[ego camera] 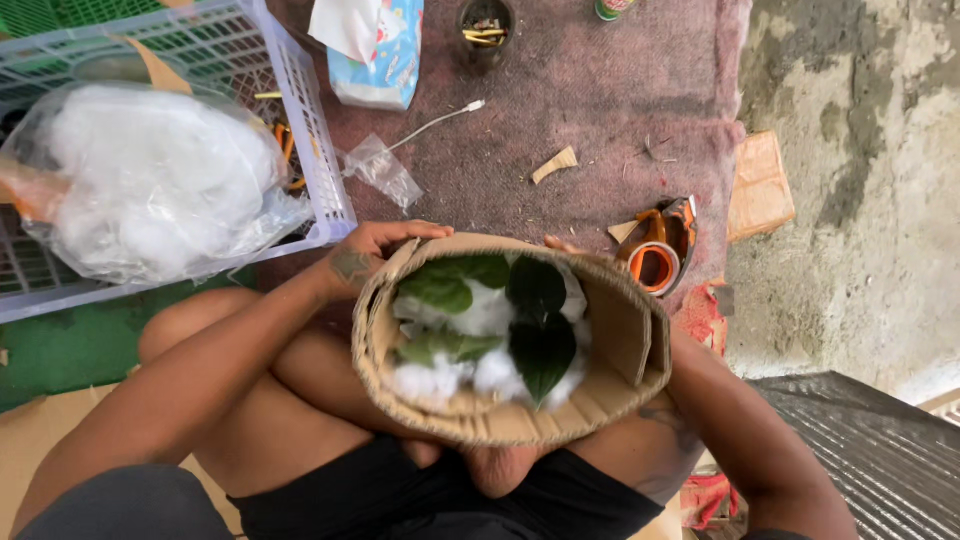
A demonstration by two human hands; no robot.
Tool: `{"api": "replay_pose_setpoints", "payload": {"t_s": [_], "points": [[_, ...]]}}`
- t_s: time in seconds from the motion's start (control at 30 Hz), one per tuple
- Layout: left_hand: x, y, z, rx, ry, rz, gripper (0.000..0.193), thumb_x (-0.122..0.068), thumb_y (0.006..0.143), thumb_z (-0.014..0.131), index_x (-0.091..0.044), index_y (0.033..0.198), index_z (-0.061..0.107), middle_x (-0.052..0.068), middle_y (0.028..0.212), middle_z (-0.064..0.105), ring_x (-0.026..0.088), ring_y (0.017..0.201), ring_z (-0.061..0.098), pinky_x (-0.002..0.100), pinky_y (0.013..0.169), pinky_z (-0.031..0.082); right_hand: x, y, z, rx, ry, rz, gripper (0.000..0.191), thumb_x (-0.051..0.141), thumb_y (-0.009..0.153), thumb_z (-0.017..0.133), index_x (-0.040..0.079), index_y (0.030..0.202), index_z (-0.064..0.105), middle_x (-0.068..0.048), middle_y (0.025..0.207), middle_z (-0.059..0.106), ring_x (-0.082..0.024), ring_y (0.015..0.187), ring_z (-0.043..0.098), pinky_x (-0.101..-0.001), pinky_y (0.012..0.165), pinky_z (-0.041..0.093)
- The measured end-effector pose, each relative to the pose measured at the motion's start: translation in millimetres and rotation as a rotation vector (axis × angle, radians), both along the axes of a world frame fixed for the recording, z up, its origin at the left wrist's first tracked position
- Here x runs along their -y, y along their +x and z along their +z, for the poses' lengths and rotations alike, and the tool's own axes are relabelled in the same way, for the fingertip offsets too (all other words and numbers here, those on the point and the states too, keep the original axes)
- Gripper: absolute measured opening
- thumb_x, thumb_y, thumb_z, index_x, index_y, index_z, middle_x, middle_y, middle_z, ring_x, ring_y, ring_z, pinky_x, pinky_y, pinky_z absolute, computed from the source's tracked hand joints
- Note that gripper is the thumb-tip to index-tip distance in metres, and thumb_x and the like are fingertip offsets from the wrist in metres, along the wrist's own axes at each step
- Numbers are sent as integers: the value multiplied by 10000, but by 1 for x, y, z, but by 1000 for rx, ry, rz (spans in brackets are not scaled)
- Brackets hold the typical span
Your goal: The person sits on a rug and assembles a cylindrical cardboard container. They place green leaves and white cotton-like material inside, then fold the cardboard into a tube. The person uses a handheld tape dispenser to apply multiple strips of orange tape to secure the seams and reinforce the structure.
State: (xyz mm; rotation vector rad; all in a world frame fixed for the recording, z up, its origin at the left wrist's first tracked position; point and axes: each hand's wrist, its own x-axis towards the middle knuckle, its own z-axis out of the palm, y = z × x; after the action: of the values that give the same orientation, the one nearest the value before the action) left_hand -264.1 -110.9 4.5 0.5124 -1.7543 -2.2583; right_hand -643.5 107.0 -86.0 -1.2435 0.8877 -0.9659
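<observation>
From the head view, a rolled tube of brown corrugated cardboard point(510, 345), stuffed with white cotton wadding point(485, 320) and dark green leaves point(538, 320), rests on the person's lap, its open mouth facing up. The left hand point(375, 250) has its grip closed on the tube's upper left rim, while the right hand point(565, 245) is mostly hidden behind the far rim, so its grip cannot be told. Close beside the left edge stands a white plastic crate point(325, 160), an orange tape dispenser point(660, 250) lies just off the right rim, and bare mauve carpet point(600, 100) opens beyond.
</observation>
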Motion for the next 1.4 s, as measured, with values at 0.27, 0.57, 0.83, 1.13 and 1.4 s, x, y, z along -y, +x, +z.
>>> {"api": "replay_pose_setpoints", "payload": {"t_s": [0.27, 0.57, 0.83, 1.13, 1.4], "points": [[-15, -7, -31, -130, 663, 310, 396, -16, 968, 629, 103, 1344, 600, 206, 1481, 603, 280, 1304, 625, 412, 1156, 495, 2, -1, 4, 5, 40, -36, 518, 387, 1126, 400, 120, 1569, 425, -153, 1646, 420, -312, 1583, 246, -453, 1301, 121], [-28, -18, -45, -108, 735, 398, 345, -266, 1061, 591, 27, 1232, 649, 132, 1186, 694, 210, 1051, 683, 360, 962, 563, 13, 4, -7, 21, 18, -84, 526, 398, 1119, 399, 111, 1558, 429, -148, 1618, 440, -308, 1544, 286, -451, 1274, 161], [-17, -34, -49, -72, 622, 459, 146, -158, 1036, 592, -22, 1073, 629, 103, 1083, 693, 177, 942, 666, 332, 858, 567, 7, -8, 10, 20, 37, -94, 534, 409, 1112, 399, 103, 1548, 433, -143, 1594, 456, -304, 1509, 321, -449, 1250, 197], [-7, -36, -44, -82, 314, 311, 173, -208, 1028, 598, -45, 1085, 602, 31, 963, 640, 93, 855, 606, 254, 772, 537, 7, -3, 14, 33, 37, -111, 543, 420, 1105, 399, 94, 1537, 438, -137, 1567, 476, -300, 1469, 361, -446, 1223, 238], [-7, -38, -47, -43, 383, 318, 179, -221, 988, 664, -59, 1034, 603, 30, 908, 641, 98, 785, 609, 257, 694, 532, -1, 30, 10, 75, 46, -188, 552, 430, 1098, 399, 86, 1527, 442, -132, 1542, 493, -296, 1434, 397, -444, 1199, 274]]}}
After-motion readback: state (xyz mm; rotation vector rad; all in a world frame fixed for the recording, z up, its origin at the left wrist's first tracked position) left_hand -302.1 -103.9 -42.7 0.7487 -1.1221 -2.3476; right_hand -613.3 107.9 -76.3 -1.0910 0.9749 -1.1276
